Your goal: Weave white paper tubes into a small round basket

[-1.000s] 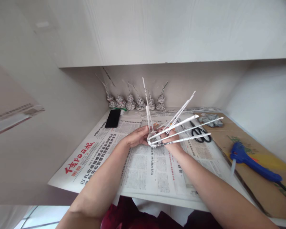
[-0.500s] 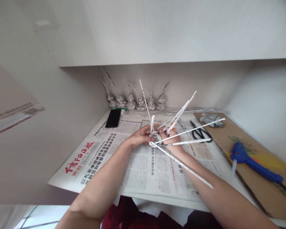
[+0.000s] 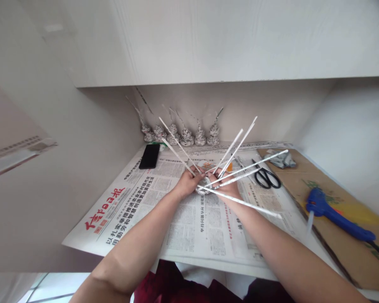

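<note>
Between my hands is a small round woven piece (image 3: 204, 187) made of rolled newspaper. Several long paper sticks (image 3: 240, 201) fan out from it to the left, back and right. My left hand (image 3: 188, 182) is closed on its left side, the thumb and fingers pinching near the base of the sticks. On the other side my right hand (image 3: 227, 185) is closed too, its fingers among the sticks at the rim. The fingertips of both hands are partly hidden by the sticks. The piece is held over the newspaper sheet (image 3: 139, 214) spread on the table.
Several gourd-shaped woven paper figures (image 3: 187, 136) stand along the back wall, near loose paper sticks (image 3: 249, 147). A black phone (image 3: 149, 156) lies at back left. Black-handled scissors (image 3: 268, 178), crumpled paper (image 3: 281, 159) and a blue glue gun (image 3: 337, 216) on cardboard (image 3: 306, 198) are at right.
The woven piece has turned and tipped between my hands. Two sticks now lean to the left, and the front right stick has swung upward. My left hand has shifted slightly right.
</note>
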### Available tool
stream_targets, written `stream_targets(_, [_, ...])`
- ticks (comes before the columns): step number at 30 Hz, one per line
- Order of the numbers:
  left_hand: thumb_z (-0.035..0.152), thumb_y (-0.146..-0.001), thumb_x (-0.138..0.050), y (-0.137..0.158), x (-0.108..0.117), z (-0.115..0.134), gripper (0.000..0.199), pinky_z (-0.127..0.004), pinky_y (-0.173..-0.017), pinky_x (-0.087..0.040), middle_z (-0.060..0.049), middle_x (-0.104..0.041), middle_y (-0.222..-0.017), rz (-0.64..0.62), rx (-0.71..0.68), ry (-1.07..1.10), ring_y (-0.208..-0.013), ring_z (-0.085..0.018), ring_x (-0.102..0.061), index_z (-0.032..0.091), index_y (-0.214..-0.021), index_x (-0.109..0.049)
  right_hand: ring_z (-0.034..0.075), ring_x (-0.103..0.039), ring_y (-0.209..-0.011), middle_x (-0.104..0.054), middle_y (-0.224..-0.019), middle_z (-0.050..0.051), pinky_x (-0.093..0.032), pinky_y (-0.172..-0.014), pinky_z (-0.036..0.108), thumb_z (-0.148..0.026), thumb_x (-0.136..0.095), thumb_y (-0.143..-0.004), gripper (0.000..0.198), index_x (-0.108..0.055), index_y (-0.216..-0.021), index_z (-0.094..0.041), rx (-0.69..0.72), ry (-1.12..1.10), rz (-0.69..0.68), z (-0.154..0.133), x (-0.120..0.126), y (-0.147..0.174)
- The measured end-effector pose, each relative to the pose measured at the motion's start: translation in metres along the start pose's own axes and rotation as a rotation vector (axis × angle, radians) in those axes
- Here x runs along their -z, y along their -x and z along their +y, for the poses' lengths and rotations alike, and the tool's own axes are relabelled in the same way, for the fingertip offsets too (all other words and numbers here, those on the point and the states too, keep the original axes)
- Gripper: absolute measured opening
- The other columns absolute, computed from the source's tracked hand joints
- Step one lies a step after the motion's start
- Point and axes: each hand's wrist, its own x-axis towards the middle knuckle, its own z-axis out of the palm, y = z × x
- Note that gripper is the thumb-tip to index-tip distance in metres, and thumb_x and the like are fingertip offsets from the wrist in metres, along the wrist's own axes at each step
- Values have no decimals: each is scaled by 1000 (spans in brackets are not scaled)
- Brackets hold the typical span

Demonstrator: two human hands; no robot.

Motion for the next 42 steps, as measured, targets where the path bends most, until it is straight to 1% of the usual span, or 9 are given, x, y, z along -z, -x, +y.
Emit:
stream_targets(5, [34,-72,-67,-1,1,-2,29,-22,-57,-41,3,-57,-61,47,-38,-60,-54,-11,-53,17,-93,-56,19,-62,-61,-67,-65,3,-49,-60,30,-34,-57,-75,17,-67,-75,-20,53,134,-17,-9,3,2])
stream_targets(8, [33,-73,-66,-1,0,-2,34,-24,-61,-45,-1,-64,-69,27,-37,-48,-62,-14,-59,16,-102,-58,19,-63,-62,-68,-67,2,-49,-60,30,-33,-59,-73,14,-66,-75,-21,45,139,3,-10,4,1])
stream_targets(12, [32,-72,-68,-1,-3,-3,24,-28,-71,-48,-6,-69,-81,36,-60,-12,-74,-17,-64,15,-87,-61,20,-65,-62,-69,-69,3,-50,-59,30,-37,-61,-73,18,-65,-78,-21,11,69,27,-7,3,0])
stream_targets(15, [31,-71,-68,0,-4,-2,22,-27,-68,-47,-4,-69,-77,93,-69,-24,-69,-16,-63,16,-84,-59,20,-65,-61,-70,-70,4,-50,-58,30,-39,-60,-75,21,-64,-81,-20,10,38,42,-6,2,1])
stream_targets(19, [29,-71,-68,0,-4,-3,21,-25,-62,-45,-3,-66,-71,70,-37,-50,-62,-14,-59,15,-84,-60,20,-64,-63,-69,-71,3,-50,-63,31,-39,-62,-74,22,-62,-86,-21,29,80,132,-5,2,2])
stream_targets(25, [32,-68,-71,0,-9,-5,26,-25,-60,-43,-1,-64,-68,104,16,36,-59,-13,-57,16,-84,-58,18,-62,-66,-67,-76,2,-49,-65,30,-37,-62,-74,23,-56,-89,-21,5,56,157,-5,2,3])
stream_targets(32, [29,-68,-71,2,-11,-4,27,-24,-58,-43,0,-62,-65,84,31,52,-55,-11,-55,15,-88,-60,18,-64,-73,-66,-82,3,-49,-70,30,-36,-60,-77,22,-54,-91,-20,29,-43,104,-9,1,4])
stream_targets(36, [29,-67,-72,1,-11,-5,26,-25,-61,-45,-2,-64,-69,69,22,102,-61,-13,-59,14,-84,-60,18,-64,-74,-67,-86,3,-49,-71,32,-34,-61,-77,25,-54,-96,-20,31,-91,107,-2,0,1])
stream_targets(42, [28,-66,-72,2,-12,-3,23,-23,-59,-44,0,-63,-65,84,-9,109,-56,-11,-56,14,-81,-59,18,-64,-78,-67,-88,3,-50,-74,33,-35,-59,-79,26,-57,-100,-21,-9,-146,93,5,-1,1])
